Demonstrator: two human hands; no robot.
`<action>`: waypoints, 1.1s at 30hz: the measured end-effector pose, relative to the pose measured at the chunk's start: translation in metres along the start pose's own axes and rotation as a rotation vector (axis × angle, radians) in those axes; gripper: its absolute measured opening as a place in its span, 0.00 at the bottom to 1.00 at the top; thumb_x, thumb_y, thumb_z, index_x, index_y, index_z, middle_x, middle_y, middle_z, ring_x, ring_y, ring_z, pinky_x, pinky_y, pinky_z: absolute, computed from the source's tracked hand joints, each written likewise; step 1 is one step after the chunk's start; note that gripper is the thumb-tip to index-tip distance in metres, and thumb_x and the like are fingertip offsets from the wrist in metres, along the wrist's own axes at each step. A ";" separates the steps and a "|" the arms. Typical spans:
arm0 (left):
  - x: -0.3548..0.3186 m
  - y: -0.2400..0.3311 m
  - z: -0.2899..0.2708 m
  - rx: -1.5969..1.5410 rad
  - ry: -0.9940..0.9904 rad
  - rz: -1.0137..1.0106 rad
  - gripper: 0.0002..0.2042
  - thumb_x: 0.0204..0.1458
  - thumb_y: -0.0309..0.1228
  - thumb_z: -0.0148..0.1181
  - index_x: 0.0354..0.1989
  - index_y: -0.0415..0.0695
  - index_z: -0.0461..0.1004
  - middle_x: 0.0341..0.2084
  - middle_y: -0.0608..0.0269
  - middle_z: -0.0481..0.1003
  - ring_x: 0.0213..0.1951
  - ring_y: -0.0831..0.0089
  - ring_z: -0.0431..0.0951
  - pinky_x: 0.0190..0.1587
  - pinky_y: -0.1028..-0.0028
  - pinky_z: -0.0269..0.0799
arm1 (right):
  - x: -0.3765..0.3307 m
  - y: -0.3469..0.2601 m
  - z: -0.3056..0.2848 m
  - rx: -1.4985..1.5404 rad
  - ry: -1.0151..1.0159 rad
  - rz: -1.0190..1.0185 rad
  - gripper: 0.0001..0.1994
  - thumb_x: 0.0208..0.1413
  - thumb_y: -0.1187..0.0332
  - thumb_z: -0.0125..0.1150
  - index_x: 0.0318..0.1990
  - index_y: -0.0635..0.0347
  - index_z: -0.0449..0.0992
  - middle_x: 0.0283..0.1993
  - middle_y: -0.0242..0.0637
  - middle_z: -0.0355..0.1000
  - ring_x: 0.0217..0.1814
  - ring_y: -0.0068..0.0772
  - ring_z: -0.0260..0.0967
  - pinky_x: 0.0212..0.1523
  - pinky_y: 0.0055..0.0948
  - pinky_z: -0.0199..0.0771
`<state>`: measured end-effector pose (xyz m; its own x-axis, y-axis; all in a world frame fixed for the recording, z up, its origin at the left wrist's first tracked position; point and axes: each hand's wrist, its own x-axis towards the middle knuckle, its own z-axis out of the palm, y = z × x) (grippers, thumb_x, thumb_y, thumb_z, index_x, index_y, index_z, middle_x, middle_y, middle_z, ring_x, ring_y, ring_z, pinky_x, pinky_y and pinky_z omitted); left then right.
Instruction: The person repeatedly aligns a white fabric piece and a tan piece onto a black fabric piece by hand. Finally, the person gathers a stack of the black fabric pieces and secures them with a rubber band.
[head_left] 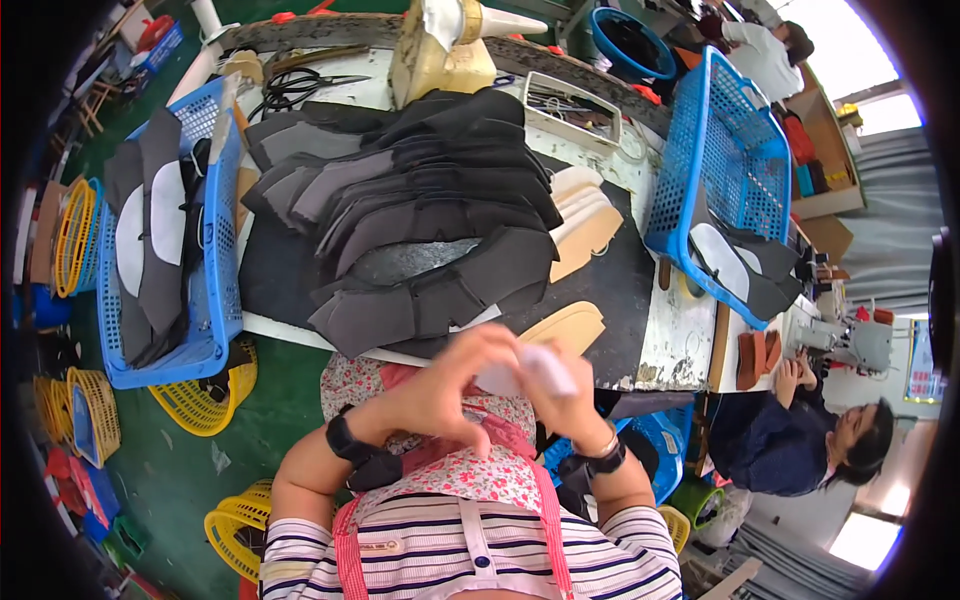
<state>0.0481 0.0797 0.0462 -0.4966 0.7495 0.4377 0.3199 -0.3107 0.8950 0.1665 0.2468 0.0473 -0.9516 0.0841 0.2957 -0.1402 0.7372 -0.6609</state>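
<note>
Two bare hands meet in front of your apron, just off the near edge of the table. Your left hand curves in a loose C, thumb well apart from the fingers; its fingertips come close to a small white piece, but whether they touch it you cannot tell. Your right hand is closed around that white piece, whose outline is blurred.

Just beyond your hands, a row of dark grey curved pieces overlaps from near to far on a black mat. The nearest of them bends around a gap through which a grey, speckled surface shows. To their right you have a stack of cream pieces, with a single cream panel lying nearer to you.

Farther back stand a yellowed container and, to its right, a pale tray with small items in it; black-handled scissors lie to its left. A blue basket on your left and a blue basket on your right both hold dark pieces with white patches. Farther right, a co-worker sits at a sewing machine.
</note>
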 end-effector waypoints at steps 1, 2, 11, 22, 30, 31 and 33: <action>-0.002 -0.002 -0.005 0.008 0.011 0.000 0.14 0.54 0.36 0.61 0.39 0.36 0.71 0.40 0.57 0.71 0.42 0.70 0.72 0.43 0.72 0.68 | 0.012 0.006 0.001 0.247 -0.026 0.151 0.09 0.50 0.75 0.64 0.39 0.65 0.75 0.35 0.42 0.74 0.35 0.34 0.73 0.39 0.29 0.72; -0.008 -0.005 -0.013 0.008 0.213 -0.166 0.12 0.54 0.34 0.62 0.37 0.37 0.72 0.38 0.60 0.71 0.42 0.75 0.71 0.43 0.74 0.67 | 0.023 0.012 0.003 0.497 -0.058 0.305 0.09 0.50 0.74 0.64 0.39 0.66 0.76 0.35 0.42 0.75 0.35 0.32 0.74 0.37 0.28 0.72; -0.048 -0.058 -0.039 0.098 0.486 -0.712 0.09 0.52 0.29 0.65 0.28 0.38 0.72 0.20 0.74 0.71 0.26 0.87 0.68 0.29 0.83 0.64 | 0.077 0.040 0.070 0.268 -0.032 0.185 0.07 0.48 0.73 0.66 0.31 0.67 0.76 0.29 0.47 0.73 0.29 0.42 0.73 0.29 0.32 0.70; -0.042 -0.057 -0.038 0.463 0.469 -0.677 0.10 0.47 0.29 0.66 0.27 0.35 0.73 0.20 0.53 0.77 0.24 0.72 0.78 0.27 0.72 0.71 | 0.072 0.047 0.084 0.139 0.044 0.054 0.08 0.46 0.73 0.66 0.29 0.68 0.74 0.28 0.47 0.69 0.28 0.52 0.69 0.28 0.40 0.70; -0.009 -0.039 -0.052 1.177 0.107 -0.873 0.15 0.46 0.40 0.66 0.25 0.40 0.71 0.23 0.50 0.76 0.27 0.52 0.79 0.27 0.63 0.74 | 0.082 0.044 0.065 -0.486 0.109 0.080 0.14 0.47 0.62 0.68 0.24 0.61 0.70 0.26 0.44 0.65 0.29 0.49 0.68 0.28 0.41 0.70; -0.007 -0.035 -0.055 1.199 0.142 -0.868 0.15 0.46 0.40 0.66 0.25 0.40 0.71 0.23 0.50 0.76 0.27 0.52 0.79 0.27 0.63 0.74 | 0.077 0.053 0.062 -0.548 0.153 0.107 0.15 0.48 0.60 0.67 0.23 0.59 0.69 0.25 0.43 0.64 0.29 0.48 0.67 0.28 0.41 0.70; -0.008 -0.034 -0.062 1.214 0.178 -0.695 0.12 0.47 0.40 0.60 0.25 0.43 0.70 0.23 0.53 0.74 0.26 0.54 0.77 0.28 0.60 0.73 | 0.061 0.069 0.060 -0.578 0.224 0.173 0.14 0.48 0.62 0.67 0.24 0.58 0.68 0.26 0.43 0.66 0.29 0.48 0.69 0.27 0.41 0.69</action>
<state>-0.0087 0.0475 0.0175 -0.9031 0.4284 0.0297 0.4122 0.8452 0.3402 0.0827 0.2627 -0.0221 -0.8584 0.3256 0.3963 0.2393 0.9377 -0.2520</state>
